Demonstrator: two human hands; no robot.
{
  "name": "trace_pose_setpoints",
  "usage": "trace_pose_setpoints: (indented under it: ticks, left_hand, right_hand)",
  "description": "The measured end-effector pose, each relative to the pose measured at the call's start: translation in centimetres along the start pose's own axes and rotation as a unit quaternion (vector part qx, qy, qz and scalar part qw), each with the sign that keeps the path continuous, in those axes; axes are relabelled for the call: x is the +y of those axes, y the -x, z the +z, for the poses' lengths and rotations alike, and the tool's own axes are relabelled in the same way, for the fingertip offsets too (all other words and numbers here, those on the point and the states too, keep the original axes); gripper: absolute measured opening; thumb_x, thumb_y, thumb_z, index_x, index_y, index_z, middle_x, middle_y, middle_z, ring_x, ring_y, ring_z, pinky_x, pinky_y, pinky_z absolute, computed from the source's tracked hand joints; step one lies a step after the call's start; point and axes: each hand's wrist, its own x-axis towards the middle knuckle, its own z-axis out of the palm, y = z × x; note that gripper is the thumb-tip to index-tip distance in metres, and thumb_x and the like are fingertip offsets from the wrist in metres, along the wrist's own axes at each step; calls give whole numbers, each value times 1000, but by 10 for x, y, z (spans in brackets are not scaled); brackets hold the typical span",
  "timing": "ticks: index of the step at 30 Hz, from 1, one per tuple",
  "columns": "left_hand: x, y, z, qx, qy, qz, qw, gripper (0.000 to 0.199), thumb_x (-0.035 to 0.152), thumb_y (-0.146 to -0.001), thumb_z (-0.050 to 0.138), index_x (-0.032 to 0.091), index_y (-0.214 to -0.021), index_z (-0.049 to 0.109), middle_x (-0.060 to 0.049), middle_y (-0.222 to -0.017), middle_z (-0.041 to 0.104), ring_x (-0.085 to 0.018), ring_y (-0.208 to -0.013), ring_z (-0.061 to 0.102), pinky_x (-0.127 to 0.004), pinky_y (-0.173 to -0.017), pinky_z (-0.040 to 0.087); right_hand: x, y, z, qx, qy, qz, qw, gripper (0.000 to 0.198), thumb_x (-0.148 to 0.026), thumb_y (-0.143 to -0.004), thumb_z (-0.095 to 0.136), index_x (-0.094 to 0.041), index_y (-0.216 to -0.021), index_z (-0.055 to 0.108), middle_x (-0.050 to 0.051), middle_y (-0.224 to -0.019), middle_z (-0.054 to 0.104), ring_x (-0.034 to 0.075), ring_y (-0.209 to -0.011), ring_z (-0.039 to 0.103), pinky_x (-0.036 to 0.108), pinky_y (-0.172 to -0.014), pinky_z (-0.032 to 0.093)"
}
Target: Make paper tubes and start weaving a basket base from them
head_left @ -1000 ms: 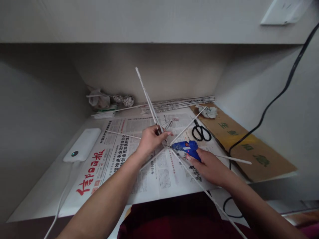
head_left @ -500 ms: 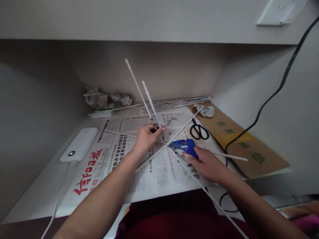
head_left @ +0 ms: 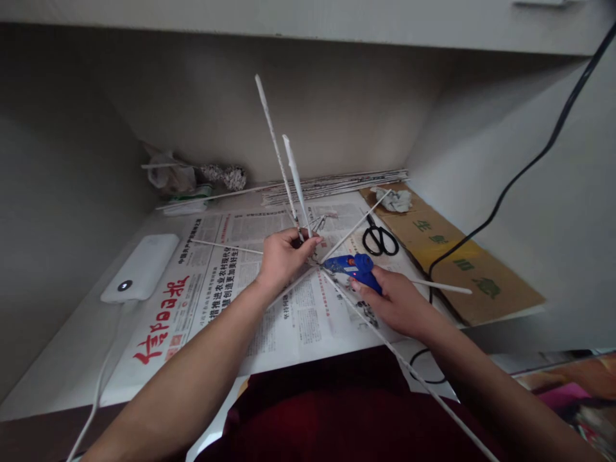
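Note:
My left hand (head_left: 286,256) is closed, thumb against fingers, on two thin rolled-paper sticks. The longer paper stick (head_left: 274,138) and the shorter, whiter paper stick (head_left: 295,172) rise steeply from its grip. My right hand (head_left: 397,298) is wrapped around a blue hot glue gun (head_left: 353,268), whose small red light is lit. The gun's nozzle points left, at the spot where several paper sticks cross, beside my left fingertips. One crossing stick (head_left: 359,226) runs to the upper right; another stick (head_left: 399,356) slants down towards my body. The left fingers hide part of the crossing.
Newspaper (head_left: 269,346) covers the tabletop. Black-handled scissors (head_left: 380,240) lie right of the crossing, near a flattened cardboard piece (head_left: 445,256) with crumpled paper (head_left: 395,201). A bundle of paper sticks (head_left: 337,187) lies along the back. A white power bank (head_left: 140,268) sits left; a black cord (head_left: 524,170) hangs right.
The view has tilted, so the table things appear higher and slightly left. The two held sticks stand a little more upright. Both hands keep their grips, and the gun stays at the crossing.

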Motion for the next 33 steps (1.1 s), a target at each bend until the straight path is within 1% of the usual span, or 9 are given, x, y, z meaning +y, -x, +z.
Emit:
trace_pose_setpoints:
  ticks: [2, 5, 8, 12, 17, 22, 27, 33]
  left_hand:
    - [0, 0, 0, 4, -6, -1, 1000, 35, 48, -75, 67, 15, -83, 74, -4, -68, 68, -12, -54, 54, -23, -50, 41]
    - [0, 0, 1, 8, -28, 4, 1000, 34, 48, -75, 67, 16, -82, 74, -4, -67, 68, -12, -54, 54, -23, -50, 40]
    - [0, 0, 2, 11, -44, 4, 999, 33, 48, -75, 67, 17, -83, 74, -3, -68, 68, -12, -55, 54, -22, -51, 40]
    - [-1, 0, 3, 23, -38, 7, 999, 35, 50, -75, 66, 16, -81, 73, -3, -68, 67, -12, -56, 55, -23, -53, 42]
    - [0, 0, 4, 30, -30, 10, 999, 34, 49, -74, 68, 16, -80, 72, -2, -63, 65, -12, -55, 55, -23, -52, 41]
    - [3, 1, 5, 15, -43, 8, 999, 31, 47, -73, 69, 16, -78, 72, -2, -64, 66, -12, -55, 55, -23, -53, 41]
    - [3, 3, 5, -2, -37, 8, 999, 32, 48, -75, 66, 16, -81, 70, -1, -59, 63, -12, -52, 53, -23, -52, 40]
    - [-2, 4, 7, -34, 5, 10, 999, 32, 46, -78, 64, 16, -88, 70, -4, -71, 67, -13, -58, 56, -23, -54, 42]
  right_hand:
    - [-1, 1, -1, 8, -2, -3, 1000, 31, -45, -92, 44, -20, -99, 61, 10, -86, 68, 23, -75, 62, 34, -63, 44]
    - [-2, 1, 0, 19, 15, -3, 1000, 31, -45, -91, 44, -20, -95, 61, 10, -80, 68, 23, -71, 61, 33, -59, 41]
    - [-3, -1, 2, 14, 35, -10, 999, 32, -46, -91, 44, -18, -92, 60, 10, -77, 67, 22, -67, 59, 32, -58, 39]
    - [-4, -3, 4, 7, 65, -5, 998, 35, -48, -91, 43, -17, -94, 59, 9, -72, 64, 22, -65, 59, 31, -57, 36]
    - [-4, -3, 5, 8, 67, -10, 998, 34, -47, -92, 42, -18, -94, 58, 9, -71, 63, 21, -61, 57, 31, -55, 35]
    - [-3, -4, 6, 8, 81, -15, 997, 34, -47, -91, 42, -17, -95, 58, 10, -71, 64, 22, -62, 57, 32, -54, 34]
    - [-2, -6, 7, -8, 87, -16, 996, 36, -47, -92, 40, -16, -96, 58, 12, -75, 65, 23, -66, 58, 33, -57, 37]
    - [1, -8, 6, -9, 88, -21, 996, 35, -47, -93, 39, -17, -97, 56, 12, -78, 66, 23, -67, 59, 33, -58, 37]
